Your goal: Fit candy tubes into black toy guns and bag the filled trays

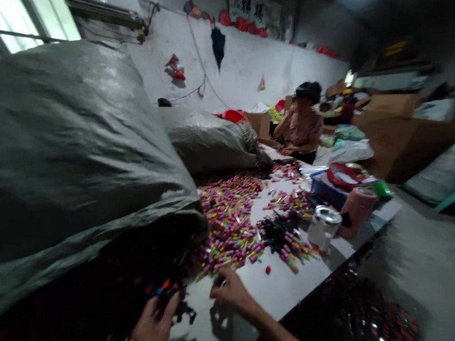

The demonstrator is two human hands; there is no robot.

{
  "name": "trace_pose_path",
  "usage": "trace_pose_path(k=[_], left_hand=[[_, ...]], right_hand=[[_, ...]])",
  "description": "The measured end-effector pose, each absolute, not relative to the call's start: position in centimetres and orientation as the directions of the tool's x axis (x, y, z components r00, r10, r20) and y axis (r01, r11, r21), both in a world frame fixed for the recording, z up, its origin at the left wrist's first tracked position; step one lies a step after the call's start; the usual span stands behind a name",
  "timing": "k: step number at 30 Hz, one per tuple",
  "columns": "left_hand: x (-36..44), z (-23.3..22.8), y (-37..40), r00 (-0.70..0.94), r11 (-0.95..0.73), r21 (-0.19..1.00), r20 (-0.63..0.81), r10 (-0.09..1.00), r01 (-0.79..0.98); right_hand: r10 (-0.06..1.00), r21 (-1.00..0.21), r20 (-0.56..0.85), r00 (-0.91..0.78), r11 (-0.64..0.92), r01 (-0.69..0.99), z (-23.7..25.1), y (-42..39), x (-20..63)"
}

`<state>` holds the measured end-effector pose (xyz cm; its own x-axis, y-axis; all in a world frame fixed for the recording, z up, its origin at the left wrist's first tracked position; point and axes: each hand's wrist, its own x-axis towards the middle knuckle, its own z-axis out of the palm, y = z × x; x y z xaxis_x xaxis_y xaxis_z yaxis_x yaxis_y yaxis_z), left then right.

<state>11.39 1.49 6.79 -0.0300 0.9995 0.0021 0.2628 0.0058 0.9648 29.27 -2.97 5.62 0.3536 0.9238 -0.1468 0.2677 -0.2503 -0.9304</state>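
My left hand (154,327) is closed round small black plastic pieces (165,297) at the mouth of a large grey-green sack (89,151). Orange and blue bits show among them. To its right, my right hand (232,293) hovers over the white table (259,291) with fingers curled in a pinch; what they hold, if anything, cannot be made out. Just beyond it spreads a heap of small pink, yellow and red cylindrical pieces (232,218). A pile of black pieces (277,232) lies to the right of this heap. The sack's inside is too dark to read.
A metal can (325,228), a pink roll (358,211) and a blue basket (328,187) stand near the table's right end. A second sack (212,140) lies behind the heap. Another person (301,126) sits at the far end. Dark pieces (382,322) fill a place below the edge.
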Motion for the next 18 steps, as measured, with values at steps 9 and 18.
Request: trace_pose_path(k=[9, 18], left_hand=[[13.4, 8.3, -3.8, 0.184, 0.246, 0.953, -0.213, 0.959, -0.177], [13.6, 8.8, -4.5, 0.194, 0.276, 0.919, -0.228, 0.954, -0.281]], right_hand=[[0.954, -0.901, -0.253, 0.160, -0.173, -0.397, 7.4, -8.1, 28.8], [0.976, -0.978, -0.083, 0.200, -0.041, -0.205, 9.3, -8.0, 28.8]])
